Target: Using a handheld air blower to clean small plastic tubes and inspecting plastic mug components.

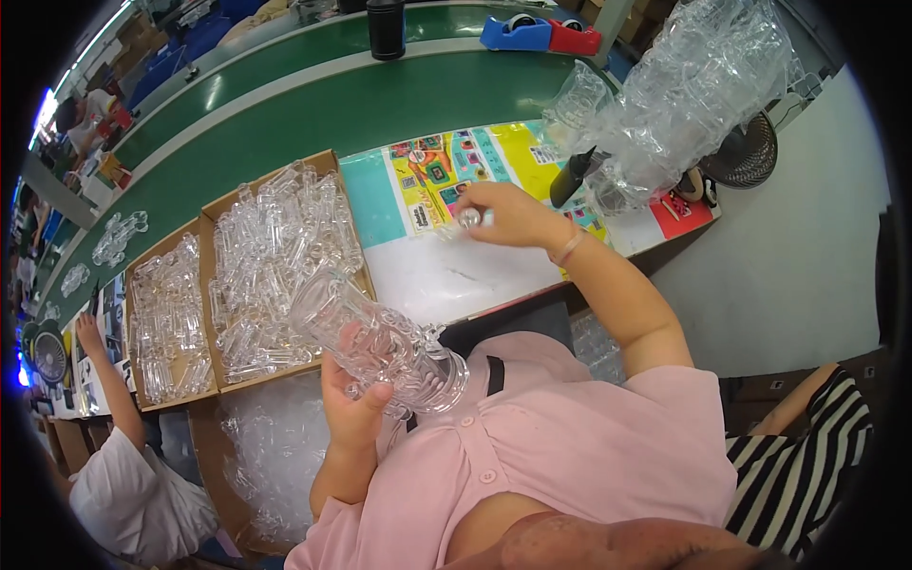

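My left hand point(350, 414) is closed around a clear, glass-like vessel point(328, 309), held tilted in front of my chest. The vessel has a wide tubular end and a flared round base, with small knobs along its side. Over the white part of the printed table cover, my right hand point(516, 213) pinches a small clear piece point(469, 218) with a round, shiny end. Motion blurs the edges of that piece. Just left of the vessel stands a cardboard tray point(351, 204) heaped with clear tubular parts.
Another cardboard tray point(206, 285) of clear parts adjoins it. A black bottle point(570, 179), a plastic-wrapped bundle point(703, 81) and a fan point(746, 152) are at the right. Beyond runs a green conveyor belt point(456, 90) with tape dispensers point(541, 35). A co-worker's arm point(116, 389) reaches in at left.
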`<state>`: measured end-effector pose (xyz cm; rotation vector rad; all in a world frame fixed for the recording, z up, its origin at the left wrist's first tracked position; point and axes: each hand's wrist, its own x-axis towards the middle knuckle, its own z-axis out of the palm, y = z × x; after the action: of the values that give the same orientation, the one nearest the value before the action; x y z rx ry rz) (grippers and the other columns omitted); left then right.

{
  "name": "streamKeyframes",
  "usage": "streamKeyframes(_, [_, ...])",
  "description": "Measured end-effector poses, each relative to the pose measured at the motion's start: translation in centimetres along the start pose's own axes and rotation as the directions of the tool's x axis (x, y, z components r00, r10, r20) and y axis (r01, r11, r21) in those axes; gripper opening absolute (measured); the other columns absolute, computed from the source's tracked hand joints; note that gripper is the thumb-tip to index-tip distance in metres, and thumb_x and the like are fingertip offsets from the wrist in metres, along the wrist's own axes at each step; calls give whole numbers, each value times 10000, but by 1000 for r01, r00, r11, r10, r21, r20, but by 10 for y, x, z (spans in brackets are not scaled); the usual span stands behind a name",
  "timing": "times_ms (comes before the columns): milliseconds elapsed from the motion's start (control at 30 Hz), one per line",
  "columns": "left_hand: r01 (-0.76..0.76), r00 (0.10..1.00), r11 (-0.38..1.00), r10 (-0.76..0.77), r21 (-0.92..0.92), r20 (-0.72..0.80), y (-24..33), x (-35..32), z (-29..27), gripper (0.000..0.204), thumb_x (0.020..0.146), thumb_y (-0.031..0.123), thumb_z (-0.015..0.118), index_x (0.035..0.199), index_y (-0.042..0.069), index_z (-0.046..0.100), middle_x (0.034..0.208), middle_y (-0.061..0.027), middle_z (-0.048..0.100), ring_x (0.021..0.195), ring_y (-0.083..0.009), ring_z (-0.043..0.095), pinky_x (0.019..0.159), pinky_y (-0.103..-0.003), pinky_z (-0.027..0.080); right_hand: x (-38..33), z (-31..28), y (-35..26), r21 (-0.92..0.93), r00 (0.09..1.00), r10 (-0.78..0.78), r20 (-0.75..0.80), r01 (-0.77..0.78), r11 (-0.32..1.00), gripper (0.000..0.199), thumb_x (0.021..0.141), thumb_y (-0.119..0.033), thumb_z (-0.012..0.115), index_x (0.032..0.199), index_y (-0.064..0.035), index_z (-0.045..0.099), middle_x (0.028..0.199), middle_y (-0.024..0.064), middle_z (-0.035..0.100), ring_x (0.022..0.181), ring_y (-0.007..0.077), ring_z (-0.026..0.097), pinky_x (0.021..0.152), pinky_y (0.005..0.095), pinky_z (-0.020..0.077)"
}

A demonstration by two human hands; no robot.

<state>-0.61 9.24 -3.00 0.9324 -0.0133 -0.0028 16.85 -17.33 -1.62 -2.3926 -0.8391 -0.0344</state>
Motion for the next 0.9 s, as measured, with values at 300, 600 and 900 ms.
streamKeyframes(300, [104, 980, 985, -124, 135, 153, -5, 10, 42, 854, 677, 274, 768, 1316, -40, 296, 1262, -200, 446, 1124, -304, 495, 956, -418, 397, -110, -2, -64, 929, 969, 135, 206, -236, 284, 464, 812, -116, 645, 1199, 24, 430, 1053, 127, 585, 923, 165, 591, 824, 308, 479])
streamKeyframes(600, [198, 951, 964, -233, 178, 204, -1, 7, 70, 787, 698, 256, 739, 1295, -38, 319, 1186, -172, 501, 1124, -274, 504, 938, -385, 415, -139, -2, -70, 928, 996, 24, 88, -91, 362, 502, 807, -124, 657, 1214, -5, 389, 1201, 135, 485, 1065, 183, 523, 876, 328, 461])
streamKeyframes(900, [182, 949, 948, -238, 261, 206, -4, -1, 71, 786, 700, 235, 739, 1311, -24, 318, 1170, -171, 522, 1058, -229, 540, 907, -320, 417, -144, -10, -74, 750, 999, 4, 36, -30, 661, 499, 723, -132, 748, 1135, 16, 507, 1087, 101, 544, 988, 150, 549, 879, 302, 450])
